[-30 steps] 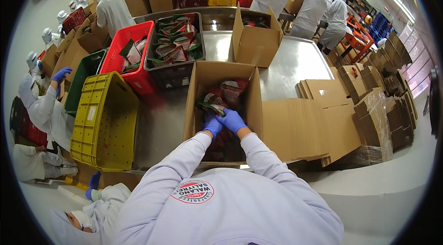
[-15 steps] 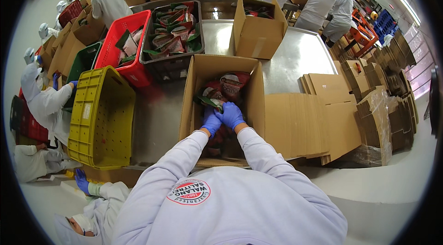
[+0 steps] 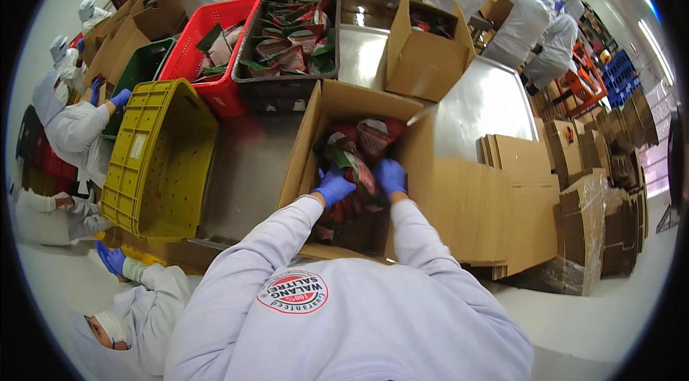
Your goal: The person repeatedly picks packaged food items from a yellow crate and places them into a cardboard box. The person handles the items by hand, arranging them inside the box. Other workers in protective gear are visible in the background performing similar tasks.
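Inside the open cardboard box [image 3: 308,133], red and green pouches [image 3: 373,133] lie piled. My left hand [image 3: 332,185], in a blue glove, grips a red and green pouch [image 3: 362,173] near the box's left side. My right hand [image 3: 390,177], also gloved, is at that pouch's right side, apart from my left hand; its fingers are blurred and partly hidden, so their grip is unclear.
A yellow crate [image 3: 129,173], a red crate [image 3: 179,47] and a dark crate of pouches [image 3: 247,43] flank the box. Another box [image 3: 420,65] stands behind; flat cardboard [image 3: 474,216] lies right. Several co-workers in white [image 3: 75,126] surround the metal table [image 3: 240,173].
My hands, earlier together at the pouch, have separated, my right hand moving rightward. The held pouch now shows between them. The view has shifted, and a co-worker's raised gloved hand on the left came down.
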The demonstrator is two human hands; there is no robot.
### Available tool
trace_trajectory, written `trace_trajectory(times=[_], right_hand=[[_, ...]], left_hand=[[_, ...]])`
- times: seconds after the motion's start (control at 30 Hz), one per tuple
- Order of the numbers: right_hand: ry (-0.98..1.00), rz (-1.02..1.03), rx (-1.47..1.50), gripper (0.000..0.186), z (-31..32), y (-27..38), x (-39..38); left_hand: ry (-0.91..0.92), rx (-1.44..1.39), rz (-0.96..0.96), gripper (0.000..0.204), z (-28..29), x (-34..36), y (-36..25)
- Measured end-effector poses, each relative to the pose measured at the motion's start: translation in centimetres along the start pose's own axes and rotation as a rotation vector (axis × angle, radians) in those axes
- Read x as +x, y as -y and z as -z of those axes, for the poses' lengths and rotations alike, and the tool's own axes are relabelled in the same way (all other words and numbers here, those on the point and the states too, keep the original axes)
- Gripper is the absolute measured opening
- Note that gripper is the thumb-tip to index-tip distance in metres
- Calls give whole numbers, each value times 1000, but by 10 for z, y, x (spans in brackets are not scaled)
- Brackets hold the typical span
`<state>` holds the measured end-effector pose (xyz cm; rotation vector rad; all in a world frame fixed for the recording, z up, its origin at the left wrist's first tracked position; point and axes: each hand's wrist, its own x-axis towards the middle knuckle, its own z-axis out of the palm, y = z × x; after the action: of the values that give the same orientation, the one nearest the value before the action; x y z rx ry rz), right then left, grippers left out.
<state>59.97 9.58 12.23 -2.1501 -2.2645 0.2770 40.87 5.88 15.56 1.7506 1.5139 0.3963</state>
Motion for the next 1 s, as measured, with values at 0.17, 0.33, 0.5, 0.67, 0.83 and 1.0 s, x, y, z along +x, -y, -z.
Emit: trace_trajectory(times=[0.17, 0.33, 0.5, 0.67, 0.83, 1.0], right_hand=[[16, -18, 162, 29, -39, 6, -10], [50, -165, 540, 32, 28, 55, -3], [314, 59, 343, 48, 56, 62, -31], [135, 5, 407, 70, 35, 66, -46], [-72, -10, 399, 79, 17, 85, -51], [-125, -9, 542, 79, -2, 76, -32]], left_hand=[[230, 40, -77, 66, 17, 2, -2], [166, 27, -25, 59, 17, 17, 16], [86, -31, -48, 56, 30, 19, 16], [119, -147, -131, 60, 52, 3, -21], [63, -85, -90, 61, 31, 21, 24], [35, -287, -181, 63, 39, 20, 15]])
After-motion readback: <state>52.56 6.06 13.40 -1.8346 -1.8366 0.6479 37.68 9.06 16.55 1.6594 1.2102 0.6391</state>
